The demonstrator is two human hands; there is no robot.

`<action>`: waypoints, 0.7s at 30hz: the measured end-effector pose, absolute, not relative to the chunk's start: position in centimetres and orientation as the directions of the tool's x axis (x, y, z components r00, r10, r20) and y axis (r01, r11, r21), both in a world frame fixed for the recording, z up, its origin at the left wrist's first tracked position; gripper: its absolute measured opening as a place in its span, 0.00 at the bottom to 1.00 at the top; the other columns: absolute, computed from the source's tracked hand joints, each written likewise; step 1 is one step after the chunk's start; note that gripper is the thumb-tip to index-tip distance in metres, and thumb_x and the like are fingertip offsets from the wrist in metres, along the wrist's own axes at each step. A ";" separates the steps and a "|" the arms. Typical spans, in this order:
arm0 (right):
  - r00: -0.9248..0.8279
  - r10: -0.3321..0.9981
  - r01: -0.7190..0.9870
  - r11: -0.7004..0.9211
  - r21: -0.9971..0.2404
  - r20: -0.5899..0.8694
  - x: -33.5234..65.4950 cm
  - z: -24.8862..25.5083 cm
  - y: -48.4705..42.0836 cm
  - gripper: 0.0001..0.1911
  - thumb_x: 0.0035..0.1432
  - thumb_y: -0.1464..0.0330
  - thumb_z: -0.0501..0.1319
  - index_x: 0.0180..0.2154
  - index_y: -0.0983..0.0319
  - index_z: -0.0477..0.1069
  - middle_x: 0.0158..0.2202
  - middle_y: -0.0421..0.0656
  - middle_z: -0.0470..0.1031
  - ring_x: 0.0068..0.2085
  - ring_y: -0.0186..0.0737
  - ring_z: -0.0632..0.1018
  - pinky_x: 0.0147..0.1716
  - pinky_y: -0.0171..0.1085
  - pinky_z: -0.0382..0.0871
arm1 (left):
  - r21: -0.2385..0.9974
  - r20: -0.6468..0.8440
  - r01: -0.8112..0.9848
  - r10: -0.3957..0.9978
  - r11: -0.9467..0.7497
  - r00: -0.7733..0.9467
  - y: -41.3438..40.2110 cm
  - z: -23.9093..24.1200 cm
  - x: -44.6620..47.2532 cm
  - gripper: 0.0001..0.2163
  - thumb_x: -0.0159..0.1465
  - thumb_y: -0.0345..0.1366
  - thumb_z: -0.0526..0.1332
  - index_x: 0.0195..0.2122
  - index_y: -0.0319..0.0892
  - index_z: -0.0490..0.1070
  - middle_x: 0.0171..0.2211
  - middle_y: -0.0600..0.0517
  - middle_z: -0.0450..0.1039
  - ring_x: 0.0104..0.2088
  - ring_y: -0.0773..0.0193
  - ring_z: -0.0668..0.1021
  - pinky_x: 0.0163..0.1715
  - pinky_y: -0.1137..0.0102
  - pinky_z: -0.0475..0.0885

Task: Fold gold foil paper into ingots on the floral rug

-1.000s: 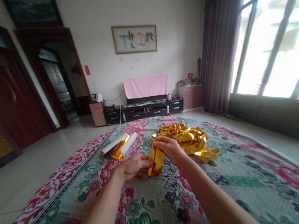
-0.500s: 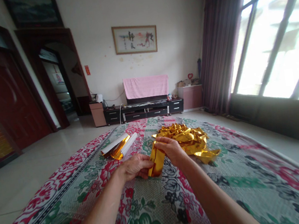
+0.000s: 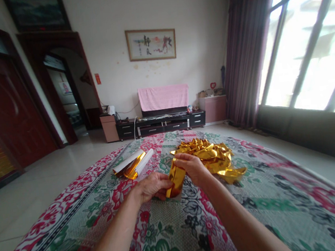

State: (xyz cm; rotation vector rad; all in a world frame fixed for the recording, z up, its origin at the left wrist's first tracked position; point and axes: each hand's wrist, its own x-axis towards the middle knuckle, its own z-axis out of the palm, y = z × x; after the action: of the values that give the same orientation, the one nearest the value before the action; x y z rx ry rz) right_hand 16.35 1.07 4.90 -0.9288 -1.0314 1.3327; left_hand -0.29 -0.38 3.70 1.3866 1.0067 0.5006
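Note:
Between my hands is a sheet of gold foil paper (image 3: 177, 178), partly folded and curved, held just over the patterned cloth. My left hand (image 3: 155, 186) pinches its lower left edge. At its upper edge, my right hand (image 3: 192, 166) is closed with thumb and fingers on the foil. Just beyond my right hand lies a heap of folded gold foil pieces (image 3: 212, 152), crumpled and pointed in shape. To the left of my hands rests a loose stack of curled foil sheets (image 3: 135, 165), gold on one face and white on the other.
A flowered cloth (image 3: 107, 234) in red, green and grey spreads beneath everything. Farther off stands a low black TV cabinet (image 3: 161, 124), with a pink cloth (image 3: 164, 97) draped above it. A curtain (image 3: 242, 51) and windows are on the right, doors on the left.
The gold foil between my hands has bent slightly, and its lower part looks more curved. Both hands stay in nearly the same place.

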 end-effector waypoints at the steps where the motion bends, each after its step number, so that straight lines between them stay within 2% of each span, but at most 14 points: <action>1: -0.038 0.998 -0.293 0.044 -0.955 0.057 16.4 4.8 1.1 0.21 0.32 0.68 0.68 0.34 0.65 0.69 0.23 0.38 0.73 0.23 0.32 0.72 0.25 0.33 0.65 | 0.950 -0.281 0.270 0.810 0.158 0.514 -0.4 3.7 -0.3 0.17 0.46 0.45 0.65 0.33 0.38 0.71 0.28 0.52 0.73 0.22 0.71 0.72 0.22 0.76 0.65; 7: -0.078 0.996 -0.211 0.029 -0.977 0.047 17.2 4.4 1.4 0.21 0.34 0.67 0.66 0.36 0.65 0.70 0.22 0.37 0.71 0.22 0.30 0.70 0.24 0.32 0.63 | 0.938 -0.216 0.344 0.855 0.048 0.471 -0.1 4.2 -0.9 0.16 0.48 0.43 0.63 0.33 0.37 0.72 0.23 0.53 0.70 0.20 0.73 0.68 0.17 0.78 0.59; 16: -0.058 0.993 0.016 0.104 -0.994 0.103 17.6 4.2 1.5 0.16 0.36 0.71 0.62 0.33 0.67 0.72 0.16 0.34 0.67 0.19 0.28 0.65 0.21 0.30 0.57 | 0.889 -0.214 0.453 0.932 0.063 0.291 0.4 3.6 -1.7 0.17 0.47 0.44 0.64 0.35 0.40 0.74 0.24 0.53 0.72 0.18 0.73 0.66 0.17 0.77 0.55; 21: -0.054 0.998 0.151 0.014 -0.988 0.006 17.9 3.2 2.0 0.17 0.36 0.72 0.60 0.34 0.66 0.72 0.15 0.34 0.67 0.18 0.30 0.67 0.21 0.30 0.59 | 0.880 -0.169 0.474 0.933 -0.002 0.318 0.5 3.7 -2.0 0.19 0.48 0.44 0.63 0.39 0.39 0.74 0.27 0.52 0.73 0.19 0.73 0.65 0.18 0.76 0.56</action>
State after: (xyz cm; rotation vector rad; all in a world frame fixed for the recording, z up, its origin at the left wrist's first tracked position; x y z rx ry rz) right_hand 17.87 1.97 3.16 -1.2868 -1.3658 1.1659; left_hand -2.04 0.50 3.69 1.6293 1.2997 0.6024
